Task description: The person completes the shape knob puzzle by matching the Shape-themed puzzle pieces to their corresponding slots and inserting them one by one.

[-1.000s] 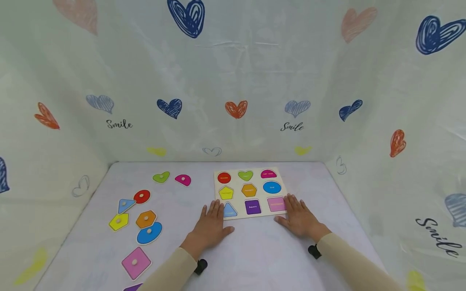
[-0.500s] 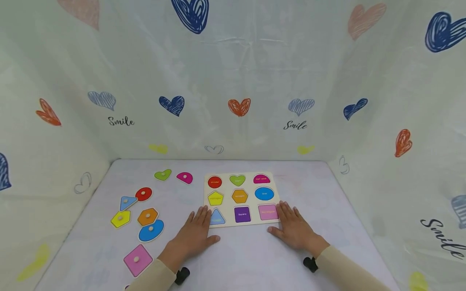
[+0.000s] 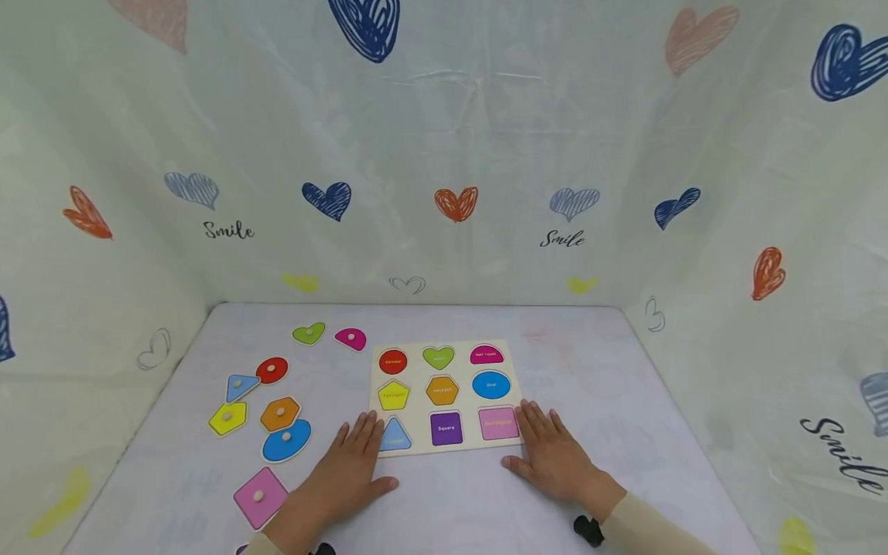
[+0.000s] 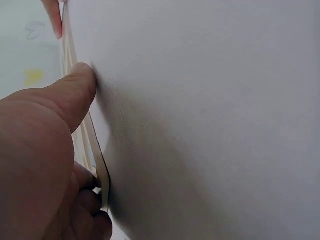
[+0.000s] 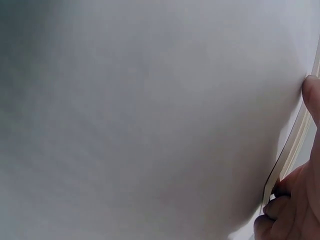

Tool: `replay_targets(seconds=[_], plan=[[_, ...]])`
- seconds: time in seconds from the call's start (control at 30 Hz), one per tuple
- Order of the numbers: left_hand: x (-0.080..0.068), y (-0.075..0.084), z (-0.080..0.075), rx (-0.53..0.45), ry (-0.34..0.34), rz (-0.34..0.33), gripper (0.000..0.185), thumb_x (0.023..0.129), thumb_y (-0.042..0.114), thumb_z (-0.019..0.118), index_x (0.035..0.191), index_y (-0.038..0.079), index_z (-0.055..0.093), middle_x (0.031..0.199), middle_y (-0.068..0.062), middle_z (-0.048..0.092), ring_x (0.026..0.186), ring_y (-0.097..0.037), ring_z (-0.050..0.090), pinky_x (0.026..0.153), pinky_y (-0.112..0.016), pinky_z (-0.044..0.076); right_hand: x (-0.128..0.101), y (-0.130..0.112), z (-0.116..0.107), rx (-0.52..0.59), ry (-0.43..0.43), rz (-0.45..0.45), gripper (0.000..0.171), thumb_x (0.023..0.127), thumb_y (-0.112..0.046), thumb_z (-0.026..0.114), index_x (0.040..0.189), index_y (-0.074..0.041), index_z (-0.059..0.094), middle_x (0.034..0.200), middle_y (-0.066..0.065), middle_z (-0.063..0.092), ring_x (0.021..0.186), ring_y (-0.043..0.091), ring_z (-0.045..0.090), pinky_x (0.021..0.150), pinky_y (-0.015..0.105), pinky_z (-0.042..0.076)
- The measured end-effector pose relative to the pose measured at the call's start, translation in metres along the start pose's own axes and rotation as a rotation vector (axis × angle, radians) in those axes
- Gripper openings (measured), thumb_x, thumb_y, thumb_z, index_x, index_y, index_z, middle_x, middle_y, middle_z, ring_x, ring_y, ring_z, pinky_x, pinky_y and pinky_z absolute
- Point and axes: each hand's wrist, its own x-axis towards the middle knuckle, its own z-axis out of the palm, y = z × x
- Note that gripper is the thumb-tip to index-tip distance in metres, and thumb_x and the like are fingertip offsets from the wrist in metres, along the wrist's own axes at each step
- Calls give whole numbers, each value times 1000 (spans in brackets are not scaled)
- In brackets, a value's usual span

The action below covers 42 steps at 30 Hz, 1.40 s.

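Note:
A cream shape-puzzle board lies on the white table, its recesses coloured and labelled with shape names. My left hand rests at its near left corner, fingers straight and overlapping the edge beside the blue triangle recess. At the near right corner my right hand touches the side edge, fingers extended, thumb spread out. The left wrist view shows the left thumb close to the board's near edge. In the right wrist view, the right hand's fingers are right at the board's corner.
Knobbed puzzle pieces lie to the left: a green heart, magenta half-round, red circle, blue triangle, yellow pentagon, orange hexagon, blue oval, pink rectangle. A heart-printed curtain surrounds the table.
The board has slid left and nearer to me, with both hands moving along at its edges. The loose pieces have stayed in place on the table.

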Motion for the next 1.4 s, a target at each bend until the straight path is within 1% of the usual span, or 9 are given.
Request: replay_targets(seconds=[0.23,0.33,0.53,0.63,0.8,0.97,1.13,1.23,1.4], plan=[[-12,-2,-1,-24,-29,-8,104,87,57,79,163,3,34,172,-18,28,161,-40,20,126,-65,18,-13,-5,3,-16,2,-16,98,98,-75,49,165,-7,31,173,12,30,162,34,24,128,59,21],[-16,-3,1,-33,-32,-11,105,86,57,80,164,4,33,173,-17,27,162,-40,20,126,-65,18,-18,-7,5,1,-8,-18,99,97,-76,49,166,-8,31,173,11,29,162,33,24,128,59,20],[-19,-6,3,-53,-29,-6,107,85,58,80,165,6,32,174,-15,25,162,-38,18,127,-64,16,-22,-7,6,19,-5,-25,98,98,-77,47,166,-9,30,174,10,28,162,32,22,129,61,17],[-18,-6,3,-60,-31,-7,109,84,60,80,166,7,30,175,-14,23,163,-38,16,127,-63,15,-20,-4,4,-10,22,-41,95,99,-75,47,165,-8,32,173,11,30,162,32,24,129,60,18],[-18,-5,3,-63,-32,-22,111,83,60,81,166,8,30,175,-13,24,163,-37,15,127,-63,15,-11,2,0,-31,66,-81,93,101,-69,51,164,-3,33,171,14,32,160,35,27,127,58,24],[-18,-5,2,-65,-33,-30,110,83,60,81,166,8,31,175,-12,25,163,-37,15,127,-63,15,-1,7,-3,-12,32,-88,94,101,-70,49,165,-4,29,173,15,29,161,36,24,127,59,23],[-15,-8,-1,-66,-2,-47,108,84,59,81,166,8,31,174,-12,27,163,-36,17,127,-64,15,9,14,-5,-8,25,-98,97,101,-74,44,167,-5,26,174,13,26,162,35,22,128,57,22],[-14,-8,0,-75,-5,-49,109,83,59,82,166,8,31,174,-12,26,163,-36,16,127,-63,15,12,17,-4,-7,15,-110,100,100,-77,41,167,-5,23,175,13,24,162,34,21,129,55,21],[-13,-8,2,-79,-9,-45,108,83,58,82,165,9,32,174,-11,27,163,-35,17,127,-63,15,11,18,-2,-3,4,-116,103,99,-78,42,167,-4,21,175,14,23,162,34,21,129,56,21]])
